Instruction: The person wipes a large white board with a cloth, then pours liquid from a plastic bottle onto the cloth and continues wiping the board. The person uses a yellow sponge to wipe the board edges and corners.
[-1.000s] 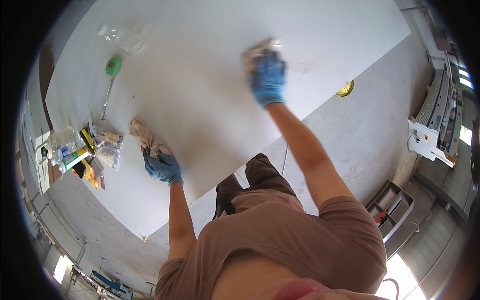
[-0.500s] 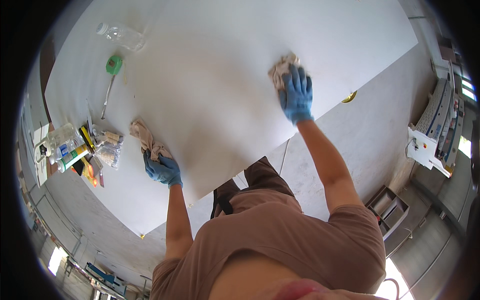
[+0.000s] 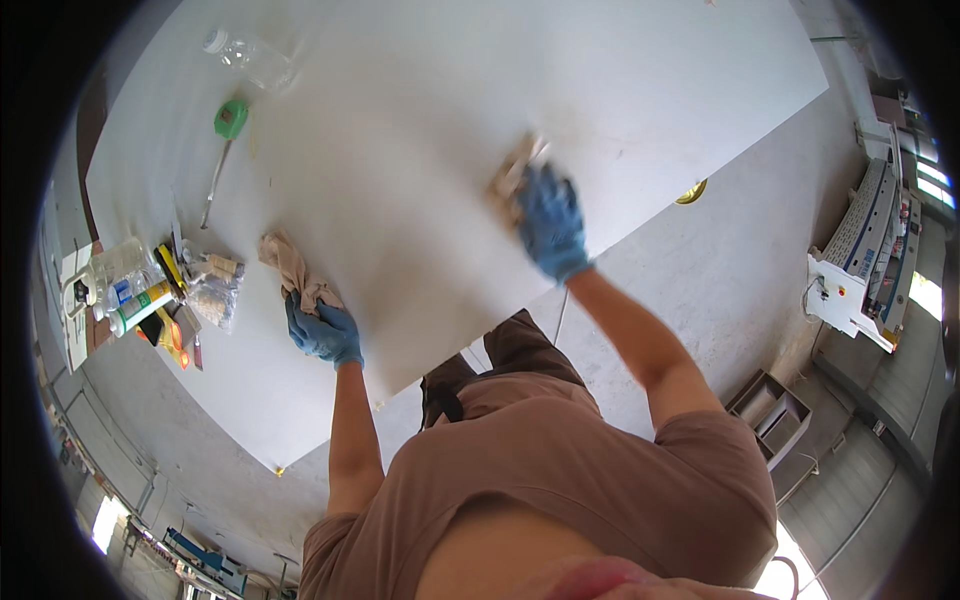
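Observation:
Both of my hands wear blue gloves and are over a large white tabletop [image 3: 400, 150]. My right hand [image 3: 552, 228] presses a crumpled beige cloth [image 3: 507, 180] against the surface, right of the middle; hand and cloth are smeared by motion. On the left, my left hand [image 3: 326, 332] grips another beige cloth [image 3: 286, 256], whose loose end trails away from me past the fingertips. A green tape measure [image 3: 231, 119], with a thin metal strip [image 3: 215, 187] beside it, lies beyond the left cloth. Farther off, a clear plastic bottle [image 3: 255, 62] rests on its side.
At the left edge are crowded a clear jug [image 3: 120, 272], a white-and-green tube [image 3: 142, 308], a clear bag of small parts [image 3: 213, 297] and orange-handled tools [image 3: 176, 345]. Yellow casters [image 3: 692, 192] show at the table's edges. A grey tray [image 3: 770, 418] and a white machine [image 3: 850, 298] stand right.
My right hand has swept its cloth left and slightly toward me across the tabletop. The left hand and its cloth have stayed nearly in place.

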Demonstrator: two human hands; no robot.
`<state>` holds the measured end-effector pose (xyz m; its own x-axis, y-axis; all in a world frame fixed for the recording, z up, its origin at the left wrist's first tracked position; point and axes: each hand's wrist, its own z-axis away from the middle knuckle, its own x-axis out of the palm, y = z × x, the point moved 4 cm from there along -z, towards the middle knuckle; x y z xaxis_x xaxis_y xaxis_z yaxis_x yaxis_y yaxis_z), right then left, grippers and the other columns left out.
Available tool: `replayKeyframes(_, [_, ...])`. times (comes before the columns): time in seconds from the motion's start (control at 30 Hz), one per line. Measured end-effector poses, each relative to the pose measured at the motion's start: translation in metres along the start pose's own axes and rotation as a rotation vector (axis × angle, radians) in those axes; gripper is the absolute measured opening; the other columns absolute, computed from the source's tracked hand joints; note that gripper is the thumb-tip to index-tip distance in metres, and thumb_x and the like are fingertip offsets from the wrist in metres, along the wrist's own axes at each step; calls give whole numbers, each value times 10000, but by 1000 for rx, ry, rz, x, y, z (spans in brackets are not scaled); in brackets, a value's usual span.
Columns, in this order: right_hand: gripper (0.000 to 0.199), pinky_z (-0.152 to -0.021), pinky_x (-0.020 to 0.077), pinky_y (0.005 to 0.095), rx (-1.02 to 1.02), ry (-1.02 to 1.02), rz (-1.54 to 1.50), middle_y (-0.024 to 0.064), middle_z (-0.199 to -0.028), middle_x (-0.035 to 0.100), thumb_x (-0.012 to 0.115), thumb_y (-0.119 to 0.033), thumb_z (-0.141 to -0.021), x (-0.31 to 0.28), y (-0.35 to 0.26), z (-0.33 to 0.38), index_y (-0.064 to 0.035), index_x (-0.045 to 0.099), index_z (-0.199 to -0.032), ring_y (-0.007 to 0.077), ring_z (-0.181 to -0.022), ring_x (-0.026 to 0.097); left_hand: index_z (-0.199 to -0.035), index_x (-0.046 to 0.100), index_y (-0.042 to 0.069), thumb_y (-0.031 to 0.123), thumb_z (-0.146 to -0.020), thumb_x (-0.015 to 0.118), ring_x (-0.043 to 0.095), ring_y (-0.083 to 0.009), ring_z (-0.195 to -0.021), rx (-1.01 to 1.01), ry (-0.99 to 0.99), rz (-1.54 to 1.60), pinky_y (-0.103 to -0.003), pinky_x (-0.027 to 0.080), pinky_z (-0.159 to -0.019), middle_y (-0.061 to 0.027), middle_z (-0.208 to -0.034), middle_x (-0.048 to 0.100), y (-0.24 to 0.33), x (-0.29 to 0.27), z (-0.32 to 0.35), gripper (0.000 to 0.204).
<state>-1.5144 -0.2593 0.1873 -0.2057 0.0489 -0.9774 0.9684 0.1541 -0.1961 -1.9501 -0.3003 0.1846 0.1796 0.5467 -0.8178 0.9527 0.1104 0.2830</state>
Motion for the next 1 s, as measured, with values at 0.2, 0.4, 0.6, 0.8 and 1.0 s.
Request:
replayKeyframes(0.2, [602,-1263,257,581,-34,121,37,141,-1684,382,637,-323,-960,17,45,-67,-193,515,-1535,388,-1558,341,-1337,633,-33,265,-998,596,662,-423,-1199,33,22,-7,-504,517,-1028,-211,-1377,682,-1,1,1,452])
replayKeyframes(0.4, [583,-1266,211,571,253,211,195,126,-1713,346,540,-434,-1017,22,158,-213,-213,474,-1552,378,-1588,277,-1315,655,-25,269,-990,603,660,-416,-1201,-11,-9,2,-497,519,-1029,-202,-1382,683,-6,3,3,441])
replayKeyframes(0.6, [553,-1247,238,607,115,243,108,182,-1695,364,606,-376,-974,5,98,-116,-145,525,-1470,415,-1553,336,-1314,655,-26,276,-984,622,669,-414,-1189,2,23,15,-496,526,-1022,-202,-1386,682,-5,2,2,448])
replayKeyframes(0.8, [573,-1245,267,586,-46,62,-39,194,-1679,378,663,-302,-935,4,27,38,-131,546,-1470,412,-1578,303,-1303,662,-28,298,-988,627,679,-415,-1181,-22,33,25,-491,531,-1017,-208,-1371,693,-1,1,-1,455])
replayKeyframes(1.0, [659,-1232,289,613,312,70,235,153,-1699,368,540,-419,-1029,15,182,-82,-138,415,-1611,391,-1567,324,-1296,678,-17,278,-985,608,682,-425,-1172,-7,23,1,-499,529,-1017,-231,-1341,697,-2,1,-2,434])
